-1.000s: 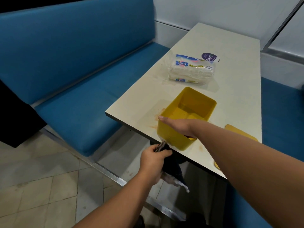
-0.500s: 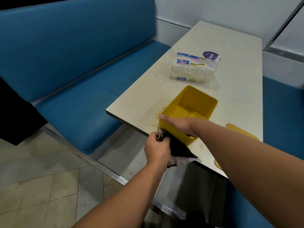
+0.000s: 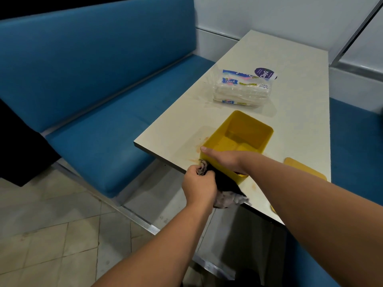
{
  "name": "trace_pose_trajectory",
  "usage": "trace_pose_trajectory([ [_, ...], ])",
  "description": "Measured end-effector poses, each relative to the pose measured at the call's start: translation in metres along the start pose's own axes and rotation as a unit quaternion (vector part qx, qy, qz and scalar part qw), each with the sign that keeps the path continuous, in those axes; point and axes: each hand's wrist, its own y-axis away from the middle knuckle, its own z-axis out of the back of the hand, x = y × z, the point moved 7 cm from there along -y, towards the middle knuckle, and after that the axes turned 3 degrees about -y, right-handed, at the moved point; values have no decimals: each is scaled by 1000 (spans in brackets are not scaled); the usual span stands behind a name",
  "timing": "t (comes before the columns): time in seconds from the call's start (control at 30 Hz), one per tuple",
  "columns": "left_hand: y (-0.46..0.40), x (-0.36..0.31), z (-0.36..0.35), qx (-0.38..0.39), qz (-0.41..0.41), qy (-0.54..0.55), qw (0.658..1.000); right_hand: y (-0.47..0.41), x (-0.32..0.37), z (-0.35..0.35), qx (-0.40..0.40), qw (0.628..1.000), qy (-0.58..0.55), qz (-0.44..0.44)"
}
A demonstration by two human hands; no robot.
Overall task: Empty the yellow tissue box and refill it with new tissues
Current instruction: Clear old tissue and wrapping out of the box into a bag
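Observation:
The yellow tissue box [image 3: 244,137] stands open and empty near the table's front edge. My right hand [image 3: 224,160] grips its near rim, fingers over the edge. My left hand [image 3: 199,185] holds a dark and grey rag [image 3: 226,191] bunched against the box's near outer wall. The yellow lid [image 3: 304,169] lies flat on the table to the right, partly behind my right forearm. A sealed pack of new paper tissues [image 3: 243,89] lies farther back on the table.
The cream table [image 3: 298,104] has orange stains beside the box. Blue bench seats [image 3: 103,125] run along both sides. A round purple label [image 3: 264,73] lies behind the tissue pack. Tiled floor [image 3: 51,235] lies at lower left.
My left hand has risen from below the table edge, bringing the rag up against the box's near wall. My right hand has stayed on the rim.

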Motion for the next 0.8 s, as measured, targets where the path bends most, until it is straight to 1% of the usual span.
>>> trace_pose_trajectory([
  [0.1,8,-1,-4,11,-20,0,1000,2,3,-1,8,1000,-5,16],
  [0.23,0,14,0,-1,31,-34,999,3,1,1,-17,1000,13,0],
  [0.37,0,-8,1,-15,-14,15,1000,6,4,-3,25,999,-18,21],
  [0.43,1,-11,3,-19,-22,8,1000,6,4,-2,19,1000,-10,22],
  [0.57,-8,5,9,-21,29,-40,999,8,2,1,-16,1000,11,-5],
  [0.63,-14,-7,13,-35,20,-42,998,7,2,-1,-3,1000,-9,2],
  [0.73,-20,-26,20,-65,-9,-11,998,8,7,-7,37,998,-44,40],
  [0.8,-21,-23,22,-68,-3,-19,997,10,7,-5,27,998,-36,36],
])
